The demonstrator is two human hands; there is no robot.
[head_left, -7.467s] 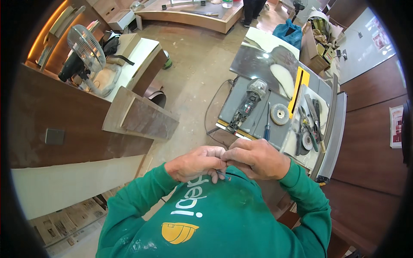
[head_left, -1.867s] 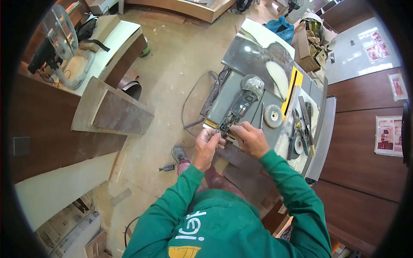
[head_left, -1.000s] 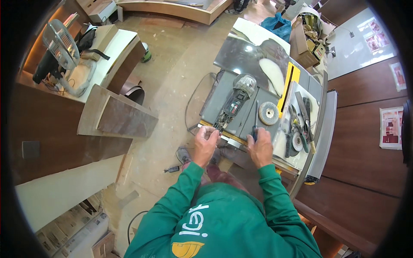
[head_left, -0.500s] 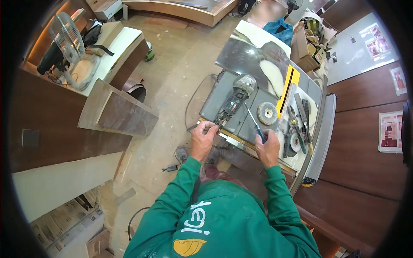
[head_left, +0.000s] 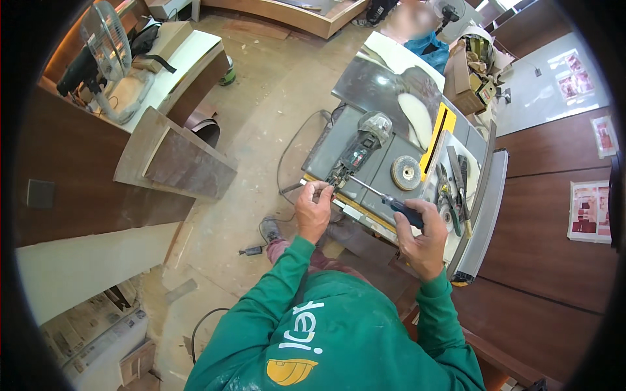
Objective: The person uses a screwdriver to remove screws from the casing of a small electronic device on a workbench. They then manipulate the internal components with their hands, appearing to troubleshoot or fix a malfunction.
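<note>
An angle grinder (head_left: 357, 155) lies slantwise on the grey table top (head_left: 375, 186), its head pointing away from me. Its near end is uncovered, with inner parts and wires showing. My left hand (head_left: 314, 212) is closed at that near end, thumb and fingers pinched on it; any small part between the fingertips is hidden. In my right hand (head_left: 420, 238) is a screwdriver (head_left: 403, 209), held by its dark blue handle. Its shaft points left and the tip reaches the grinder's uncovered end. A round abrasive wheel (head_left: 406, 173) lies flat to the right of the grinder.
Pliers (head_left: 445, 189) and other hand tools lie on a pale board at the table's right. A yellow slotted plate (head_left: 438, 138) sits beyond them. Glossy sheets (head_left: 385, 85) cover the far end. A cable (head_left: 282, 156) runs down to the floor. At left stands a fan (head_left: 104, 42).
My right hand has turned and moved nearer to me and slightly right. The screwdriver has swung from pointing away to pointing left, its tip now at the grinder. My left hand stays at the grinder's end.
</note>
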